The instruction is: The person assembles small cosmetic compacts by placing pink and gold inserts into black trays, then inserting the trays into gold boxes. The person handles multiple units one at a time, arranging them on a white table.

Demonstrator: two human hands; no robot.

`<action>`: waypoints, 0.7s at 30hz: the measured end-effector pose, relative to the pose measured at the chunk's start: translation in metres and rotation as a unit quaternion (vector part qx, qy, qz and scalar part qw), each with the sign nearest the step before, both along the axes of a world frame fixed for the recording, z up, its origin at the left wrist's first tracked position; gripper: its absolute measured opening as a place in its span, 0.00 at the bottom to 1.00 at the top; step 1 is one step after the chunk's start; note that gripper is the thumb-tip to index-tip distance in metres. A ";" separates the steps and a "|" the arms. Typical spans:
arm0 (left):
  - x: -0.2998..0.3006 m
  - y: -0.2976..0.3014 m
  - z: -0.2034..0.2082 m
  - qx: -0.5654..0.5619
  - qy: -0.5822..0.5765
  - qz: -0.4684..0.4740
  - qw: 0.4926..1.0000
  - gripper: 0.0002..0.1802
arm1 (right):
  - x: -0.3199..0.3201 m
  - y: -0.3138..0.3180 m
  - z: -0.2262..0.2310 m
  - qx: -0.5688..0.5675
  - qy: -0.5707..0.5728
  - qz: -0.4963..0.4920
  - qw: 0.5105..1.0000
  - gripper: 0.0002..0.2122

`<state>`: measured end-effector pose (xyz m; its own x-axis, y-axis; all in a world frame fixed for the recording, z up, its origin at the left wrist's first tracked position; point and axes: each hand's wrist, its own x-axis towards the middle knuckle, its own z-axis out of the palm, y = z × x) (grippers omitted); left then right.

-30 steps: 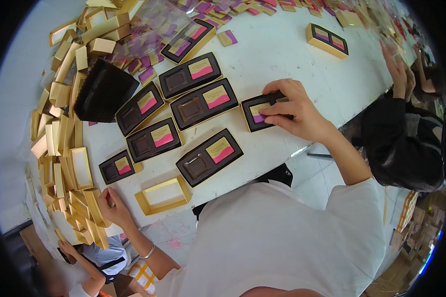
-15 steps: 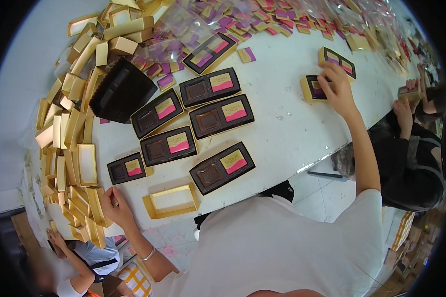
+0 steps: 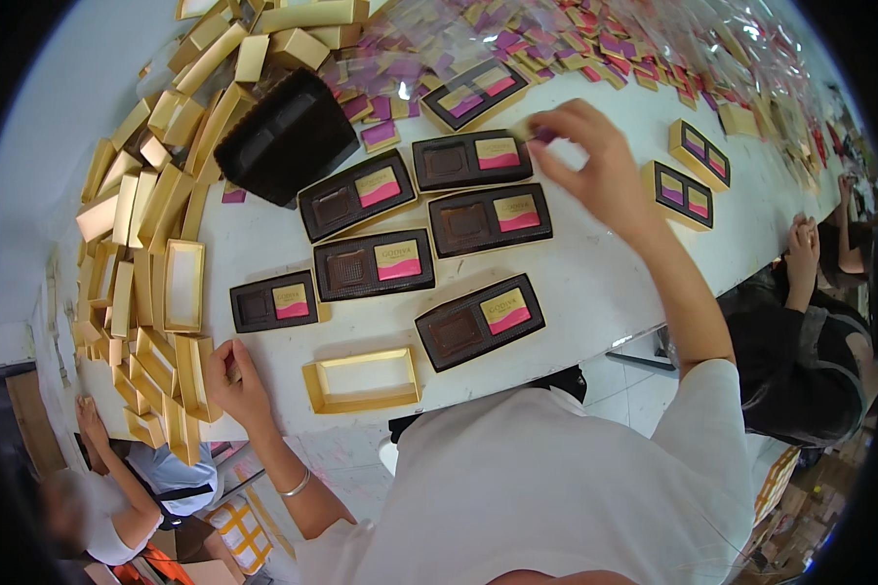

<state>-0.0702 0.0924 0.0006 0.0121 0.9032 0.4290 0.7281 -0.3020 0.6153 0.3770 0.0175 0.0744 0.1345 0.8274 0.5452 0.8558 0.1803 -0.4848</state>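
My right hand (image 3: pixel 590 171) pinches a small purple and gold wrapped square (image 3: pixel 544 134) at the right end of a black-lined box (image 3: pixel 456 162). That box has a pink and gold square in one slot and a bare slot beside it. Several others are filled likewise, among them the near box (image 3: pixel 480 322) and the small one (image 3: pixel 274 300). The far box (image 3: pixel 475 95) carries a purple and a pink square. My left hand (image 3: pixel 239 390) rests with curled fingers at the table's near edge, beside an open gold box (image 3: pixel 197 378); what those fingers hold, if anything, is hidden.
Gold boxes (image 3: pixel 156 205) pile up along the left, next to a stack of black trays (image 3: pixel 285 136). Wrapped squares (image 3: pixel 605 44) heap at the back under clear plastic. Two filled boxes (image 3: pixel 678 195) stand at right. An open gold box (image 3: pixel 361 380) lies near me. Other people sit at both sides.
My right hand has left the two filled boxes at right, moved leftward and taken hold of the loose purple square. My left hand stays by the gold boxes. The whole view has shifted.
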 end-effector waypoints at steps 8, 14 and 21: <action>-0.005 -0.001 -0.003 -0.020 -0.068 0.003 0.997 0.08 | -0.059 0.053 -0.035 -0.016 -0.100 0.030 0.994 0.11; 0.000 0.000 -0.002 -0.011 -0.082 0.008 0.997 0.07 | -0.055 0.058 -0.025 -0.206 0.078 0.010 0.975 0.08; -0.002 0.001 -0.002 -0.013 -0.084 -0.006 0.996 0.08 | -0.050 0.056 -0.041 -0.116 -0.098 0.047 0.987 0.03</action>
<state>-0.0721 0.0933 -0.0018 -0.0478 0.9142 0.4025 0.6111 -0.2920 0.7357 0.3265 0.0737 0.0332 -0.0384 0.9367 0.3481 0.9218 0.1677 -0.3494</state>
